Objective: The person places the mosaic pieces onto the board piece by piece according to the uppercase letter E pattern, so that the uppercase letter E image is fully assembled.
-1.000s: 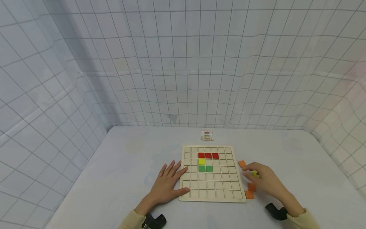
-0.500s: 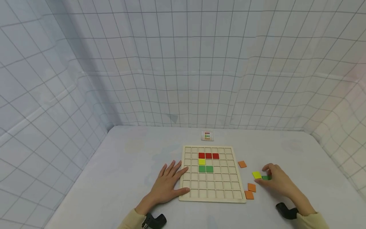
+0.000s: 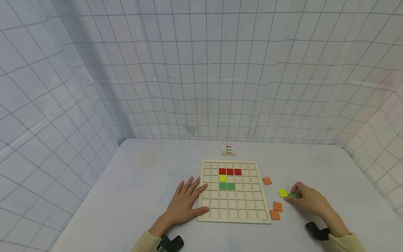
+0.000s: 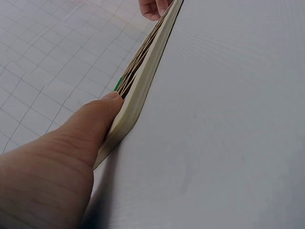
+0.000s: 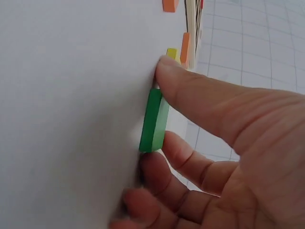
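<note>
A pale wooden grid board [image 3: 234, 204] lies on the table, with three red tiles [image 3: 230, 172], a yellow tile [image 3: 222, 178] and two green tiles [image 3: 227, 186] in its cells. My left hand [image 3: 182, 206] rests on the board's left edge, fingers spread, thumb on the rim. Right of the board, my right hand [image 3: 310, 200] pinches a loose green tile [image 5: 155, 120] by opposite edges, between thumb and fingers, at table level. A loose yellow tile [image 3: 282, 193] lies just left of that green tile.
One orange tile [image 3: 267, 181] lies by the board's upper right side; two more orange tiles [image 3: 276, 210] lie near its lower right corner. Behind the board is a small card [image 3: 228, 149] printed with a coloured grid pattern. Grid-lined white curtains surround the table.
My right hand has moved right, off the loose yellow tile, and its fingers have drawn in on the green tile beside it. The left hand has stayed in place.
</note>
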